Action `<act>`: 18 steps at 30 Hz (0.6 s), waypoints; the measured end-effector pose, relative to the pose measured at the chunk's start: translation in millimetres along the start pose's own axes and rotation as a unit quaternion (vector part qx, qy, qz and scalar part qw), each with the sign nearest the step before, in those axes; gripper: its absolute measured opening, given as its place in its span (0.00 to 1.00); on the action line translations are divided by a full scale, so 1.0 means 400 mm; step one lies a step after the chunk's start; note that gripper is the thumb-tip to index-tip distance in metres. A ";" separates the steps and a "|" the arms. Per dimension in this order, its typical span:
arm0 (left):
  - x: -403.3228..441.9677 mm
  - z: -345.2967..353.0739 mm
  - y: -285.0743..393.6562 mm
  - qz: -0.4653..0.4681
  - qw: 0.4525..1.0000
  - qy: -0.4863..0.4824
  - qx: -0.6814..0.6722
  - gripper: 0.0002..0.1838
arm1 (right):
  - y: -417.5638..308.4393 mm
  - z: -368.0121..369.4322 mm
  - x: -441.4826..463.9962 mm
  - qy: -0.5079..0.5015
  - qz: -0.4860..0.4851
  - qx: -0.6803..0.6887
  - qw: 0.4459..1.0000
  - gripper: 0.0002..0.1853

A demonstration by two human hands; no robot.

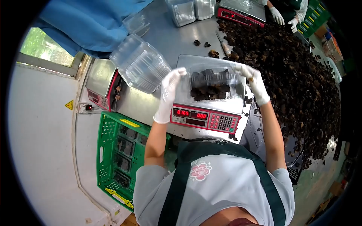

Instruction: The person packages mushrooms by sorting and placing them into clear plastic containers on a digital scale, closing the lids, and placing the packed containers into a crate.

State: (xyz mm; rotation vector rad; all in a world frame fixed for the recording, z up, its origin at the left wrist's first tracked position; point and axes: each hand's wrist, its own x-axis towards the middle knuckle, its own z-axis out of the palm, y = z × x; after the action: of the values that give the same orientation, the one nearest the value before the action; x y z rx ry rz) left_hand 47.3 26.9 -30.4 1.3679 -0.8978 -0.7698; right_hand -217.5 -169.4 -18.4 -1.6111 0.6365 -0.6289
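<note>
A clear plastic clamshell box with dark, dried mushroom-like pieces in it rests on the steel pan of a red digital scale. Its transparent lid is tilted up and somewhat blurred. My gloved left hand is closed at the lid's left edge, and my gloved right hand grips the opposite edge, fingers bent over it. The scale's red display shows 0.165 and 0.00.
A large heap of dark pieces spreads to the right, with a knife beside it. Nested clear boxes stand left; a green crate holds filled boxes below. Another person's gloved hands are beyond, near a second scale.
</note>
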 end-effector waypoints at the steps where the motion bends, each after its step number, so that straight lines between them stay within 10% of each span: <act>1: -0.034 0.008 -0.002 0.054 0.992 0.003 0.114 0.27 | -0.003 0.008 -0.042 -0.003 0.077 -0.011 0.997 0.26; 3: -0.103 0.040 -0.015 0.067 0.973 0.028 0.221 0.27 | 0.019 0.027 -0.108 0.009 0.108 -0.058 0.992 0.30; 9: -0.163 0.066 -0.056 -0.224 0.973 0.024 -0.052 0.18 | 0.036 0.066 -0.162 -0.006 0.194 -0.044 0.980 0.18; 18: -0.186 0.094 -0.072 -0.162 0.986 0.051 0.006 0.10 | 0.078 0.083 -0.201 0.001 0.166 0.028 0.986 0.05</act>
State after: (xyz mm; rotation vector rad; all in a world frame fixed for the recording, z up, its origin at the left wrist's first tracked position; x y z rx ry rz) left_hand -19.7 72.5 -65.7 1.5703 -0.6076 -0.9319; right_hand -251.7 -92.9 -57.0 -1.4098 0.8592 -0.3973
